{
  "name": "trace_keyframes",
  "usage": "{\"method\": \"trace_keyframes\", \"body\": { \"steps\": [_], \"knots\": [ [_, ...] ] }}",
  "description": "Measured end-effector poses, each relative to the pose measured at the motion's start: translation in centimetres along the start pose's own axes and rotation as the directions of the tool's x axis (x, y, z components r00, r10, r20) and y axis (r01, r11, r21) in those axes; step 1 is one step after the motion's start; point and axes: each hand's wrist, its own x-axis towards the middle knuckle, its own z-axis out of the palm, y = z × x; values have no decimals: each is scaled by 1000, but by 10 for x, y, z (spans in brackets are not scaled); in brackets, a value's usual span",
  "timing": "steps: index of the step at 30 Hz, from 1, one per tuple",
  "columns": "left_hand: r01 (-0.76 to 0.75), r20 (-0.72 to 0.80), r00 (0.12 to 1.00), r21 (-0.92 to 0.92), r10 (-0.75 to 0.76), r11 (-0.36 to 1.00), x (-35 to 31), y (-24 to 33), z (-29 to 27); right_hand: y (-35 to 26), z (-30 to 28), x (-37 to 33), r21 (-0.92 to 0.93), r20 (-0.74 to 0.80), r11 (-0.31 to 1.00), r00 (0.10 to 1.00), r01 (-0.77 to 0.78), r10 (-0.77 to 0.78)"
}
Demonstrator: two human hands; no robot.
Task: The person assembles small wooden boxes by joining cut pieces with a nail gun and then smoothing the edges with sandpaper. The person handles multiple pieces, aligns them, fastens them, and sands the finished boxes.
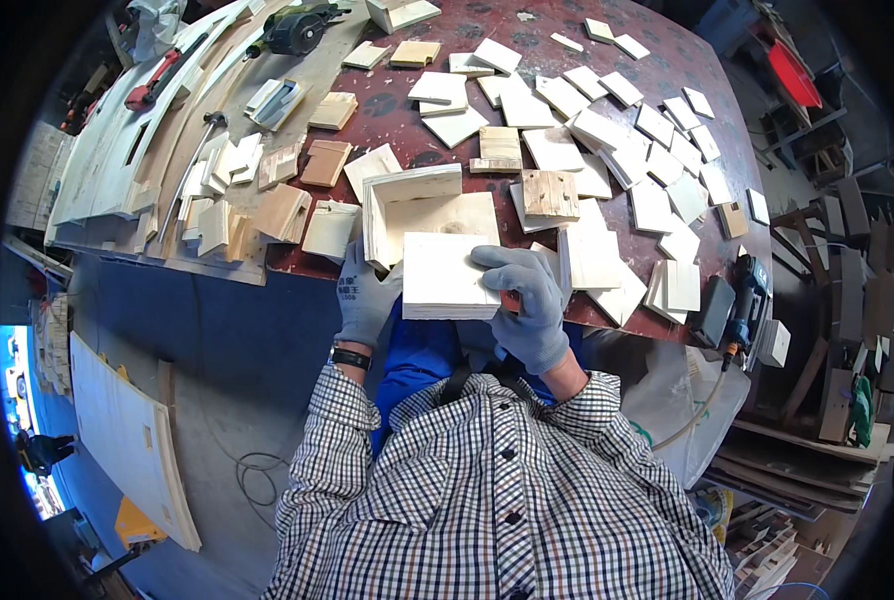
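Wooden box [435,212], part-assembled, is located at the near edge of the desk [407,98], in front of the person. Left grip: the gloved left hand [365,300] is closed on the near left corner of the box; part of its fingers is hidden. Right grip: the gloved right hand [527,305] is closed around the right edge of a pale board [451,272], which covers the near side of the box. Progress, as judged: a far wall and a left wall stand joined at a corner over a base; no right wall is visible. Whether the pale board is fastened or only held cannot be determined. Many loose boards [557,148] lie scattered across the desk to the far right, so most of the stock appears unassembled. A nail gun [742,312] with an attached hose [700,418] lies at the right edge of the desk, apart from both hands. Markings: dark printing is present on the back of the left glove [352,287]; no lettering can be made out on the box or the pale board.
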Motion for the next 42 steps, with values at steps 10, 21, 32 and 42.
{"method": "trace_keyframes", "body": {
  "steps": [10, 21, 32, 42],
  "knots": [
    [-56, -13, 998, -10, 56, 998, -4, 10, 1, -5, 4, -5, 446, 72, 631, 729, -634, 681],
    [0, -11, 1000, -54, 0, 999, -4, 1, 5, 8, 7, -13, 518, -14, 691, 802, -505, 597],
    [5, 0, 1000, -37, -5, 999, -1, -1, 5, 15, 13, -19, 479, -34, 775, 874, -411, 484],
    [-72, -28, 997, 28, 73, 997, -2, -2, 2, 0, 5, -17, 859, 132, 381, 868, -341, 479]
  ]
}}
